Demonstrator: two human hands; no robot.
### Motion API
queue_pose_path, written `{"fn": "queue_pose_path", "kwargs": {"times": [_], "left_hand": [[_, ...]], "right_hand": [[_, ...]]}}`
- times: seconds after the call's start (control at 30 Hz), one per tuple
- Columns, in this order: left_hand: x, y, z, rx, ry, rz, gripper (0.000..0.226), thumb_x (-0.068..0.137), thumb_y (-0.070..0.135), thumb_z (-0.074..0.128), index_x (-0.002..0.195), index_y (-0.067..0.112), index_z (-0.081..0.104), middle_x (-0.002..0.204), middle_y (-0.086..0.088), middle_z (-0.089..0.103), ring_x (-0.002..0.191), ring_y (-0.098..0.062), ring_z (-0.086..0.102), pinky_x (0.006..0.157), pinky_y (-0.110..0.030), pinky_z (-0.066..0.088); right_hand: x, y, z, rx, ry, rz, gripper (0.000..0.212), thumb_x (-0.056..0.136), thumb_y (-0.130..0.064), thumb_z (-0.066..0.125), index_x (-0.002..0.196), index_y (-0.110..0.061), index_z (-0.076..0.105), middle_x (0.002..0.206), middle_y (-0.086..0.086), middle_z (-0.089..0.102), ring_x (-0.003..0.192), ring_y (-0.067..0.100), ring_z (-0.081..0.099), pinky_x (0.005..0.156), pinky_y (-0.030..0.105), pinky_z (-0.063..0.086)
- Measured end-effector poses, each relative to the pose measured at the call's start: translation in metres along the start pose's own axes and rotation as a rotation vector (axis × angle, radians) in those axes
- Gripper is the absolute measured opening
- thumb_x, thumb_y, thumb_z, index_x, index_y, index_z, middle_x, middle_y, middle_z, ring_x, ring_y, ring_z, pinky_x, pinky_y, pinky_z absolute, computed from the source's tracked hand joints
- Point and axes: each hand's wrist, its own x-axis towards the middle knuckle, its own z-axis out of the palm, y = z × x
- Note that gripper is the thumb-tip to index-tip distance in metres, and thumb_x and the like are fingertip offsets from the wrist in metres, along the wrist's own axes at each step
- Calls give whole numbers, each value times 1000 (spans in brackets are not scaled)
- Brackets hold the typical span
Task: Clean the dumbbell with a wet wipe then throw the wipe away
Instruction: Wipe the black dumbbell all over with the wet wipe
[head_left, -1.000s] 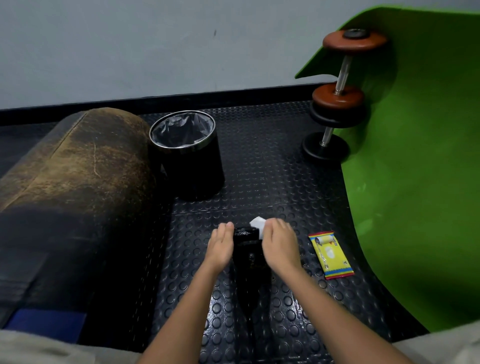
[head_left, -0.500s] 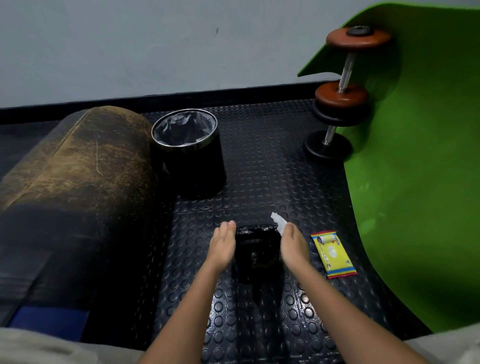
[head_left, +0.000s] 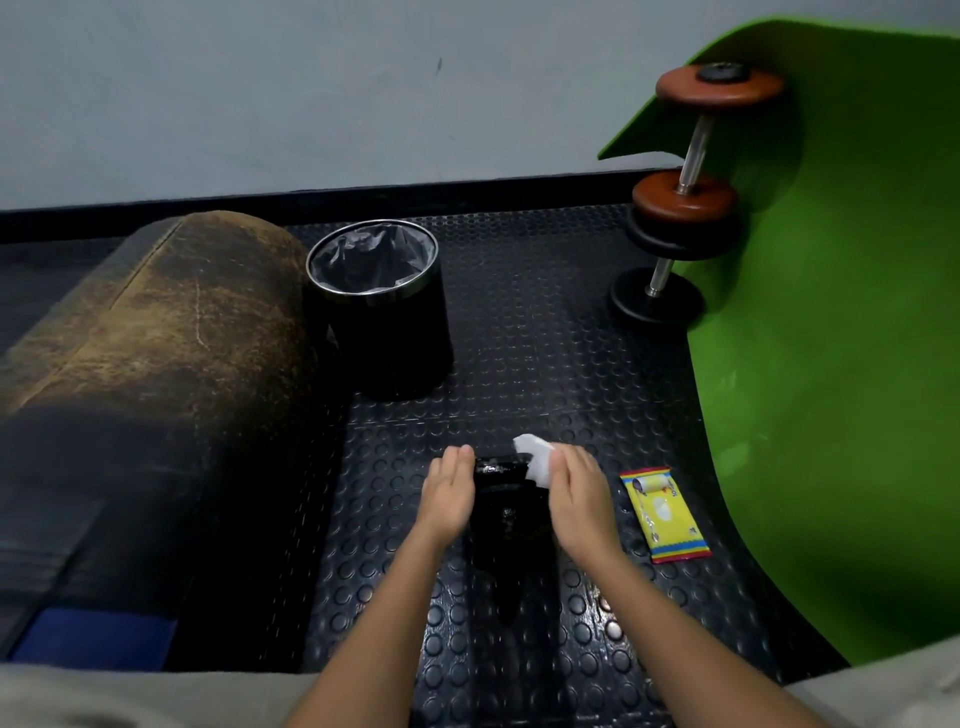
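**Wipe meets dumbbell on the gym floor**

Head view: A person kneels or sits over a black dumbbell (head_left: 506, 499) lying on the studded rubber floor (head_left: 519, 322), its far end between the two hands and its near part lost in shadow. The left hand (head_left: 448, 496) lies flat against the dumbbell's left side, fingers straight and together, steadying it and gripping nothing. The right hand (head_left: 577, 499) holds a white wet wipe (head_left: 535, 458) against the dumbbell's upper right edge; whether the fingers curl round the wipe or merely press it cannot be told from this angle. A yellow wipe packet (head_left: 665, 514) lies just beside the right hand, near the foot of a curved green mat (head_left: 841, 364). A black bin (head_left: 384, 312) with a clear liner stands well beyond the hands, next to a worn brown bolster (head_left: 156, 338). Two other dumbbells (head_left: 685, 192) rest against the mat.

To wipe well, the left hand should likely brace the weight so it cannot roll while the right drags the wipe along each face, turning the dumbbell to reach the underside.

The packet carries small print and a picture, too small to read; no other writing shows.
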Motion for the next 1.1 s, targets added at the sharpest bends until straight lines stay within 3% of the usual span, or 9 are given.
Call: {"fn": "queue_pose_path", "kwargs": {"times": [0.1,0.17,0.37,0.47,0.63,0.73,0.87,0.97,1.1], "left_hand": [[1,0,-2,-22,-7,10,38,103,51,23,91,25,48,114,0,51,114,-23,48,105,-47,37],[3,-1,-3,-23,-13,1,39,103,50,23,98,23,50,118,-1,51,115,-23,47,106,-46,37],[2,5,3,-19,51,-41,41,105,42,23,115,17,54,127,-6,50,121,-28,44,105,-42,34],[0,8,5,-18,84,-58,41,104,40,24,119,17,54,129,-7,50,121,-28,43,105,-42,34],[-3,11,9,11,77,-59,34,105,38,23,108,19,50,118,-3,48,112,-25,42,93,-37,32],[-3,10,8,27,75,-53,35,105,39,22,107,19,50,118,-3,48,113,-26,43,97,-39,34],[2,9,10,52,71,-68,43,103,43,20,113,16,53,124,-7,49,119,-26,42,105,-43,33],[2,8,9,77,60,-61,45,103,44,20,113,17,54,123,-8,51,120,-27,43,106,-43,33],[1,7,7,66,46,-53,49,103,49,20,119,16,53,126,-8,49,123,-27,43,109,-47,32]], "right_hand": [[13,-16,-4,204,-43,417,31,104,-26,31,94,-12,58,95,4,61,73,9,50,60,24,38],[21,-23,-2,161,-75,515,32,104,-23,30,97,-9,58,97,7,58,73,14,49,60,31,35],[0,-9,10,-304,-74,-184,34,105,-26,31,115,-17,62,112,-3,63,108,18,54,99,36,40],[-5,7,2,-282,-128,-276,39,106,-32,28,136,-24,52,132,-13,54,126,8,46,113,33,31],[-1,5,-6,27,-43,131,31,106,-32,31,104,-20,59,107,-5,61,98,15,55,79,32,41],[11,-4,-7,79,-79,428,34,104,-27,29,98,-11,58,110,11,62,95,26,55,74,33,36],[8,-10,5,-195,-37,70,34,102,-21,31,103,-9,63,109,9,63,104,31,55,89,38,41],[-6,-1,9,-266,-102,-197,45,103,-31,24,129,-18,59,130,-4,60,130,21,47,115,38,29],[-8,16,2,-161,-78,-184,40,106,-30,32,138,-20,53,139,-9,52,133,13,42,116,35,29]]}}
